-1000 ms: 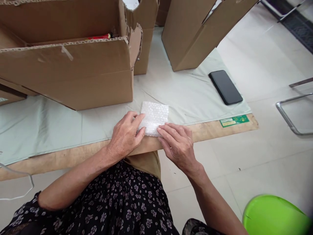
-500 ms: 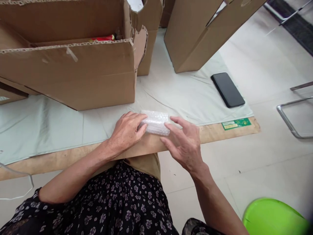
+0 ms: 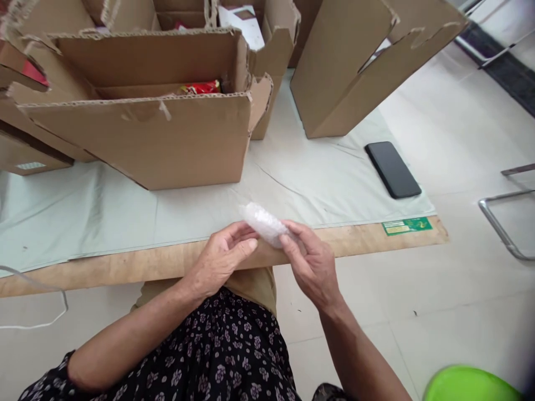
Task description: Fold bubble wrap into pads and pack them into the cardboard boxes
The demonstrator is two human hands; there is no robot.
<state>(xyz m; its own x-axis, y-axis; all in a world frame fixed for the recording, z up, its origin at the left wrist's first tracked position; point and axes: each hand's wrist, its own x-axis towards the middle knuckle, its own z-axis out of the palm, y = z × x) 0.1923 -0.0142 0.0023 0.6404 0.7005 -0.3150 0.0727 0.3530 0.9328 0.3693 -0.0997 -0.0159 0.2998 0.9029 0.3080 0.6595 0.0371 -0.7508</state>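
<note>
Front carton (image 3: 188,147) stood open-topped on the table (image 3: 146,266), used as landmark. Bubble-wrap packet (image 3: 265,223), whitish and folded into a narrow bundle, was near side of the front carton, just right of its near right corner, apart from it, over the table edge. It lay tilted, far end toward the front carton.

Right hand (image 3: 313,259) was nearer the person than the front carton, off its right corner; grip clamped on the packet's right end, thumb on the near side, fingers on the far side. Left hand (image 3: 228,253) was in front of the front carton's right part, at the packet's lower left; grip apart, thumb and curled fingers spread with a gap. Couldn't tell if the left fingertips touched the packet.

Pale cloth (image 3: 200,214) ran under the front carton. Red packet (image 3: 204,87) lay inside the front carton, right end. Tall carton (image 3: 334,78) stood right of the front carton, apart. Phone (image 3: 393,170), black, lay on the cloth well right of the front carton; green label (image 3: 407,225) was on the table edge, also well right and nearer. White paper (image 3: 246,25) showed in a box behind the front carton's right end. White cable (image 3: 37,326) hung nearer than the front carton, off its left side.
</note>
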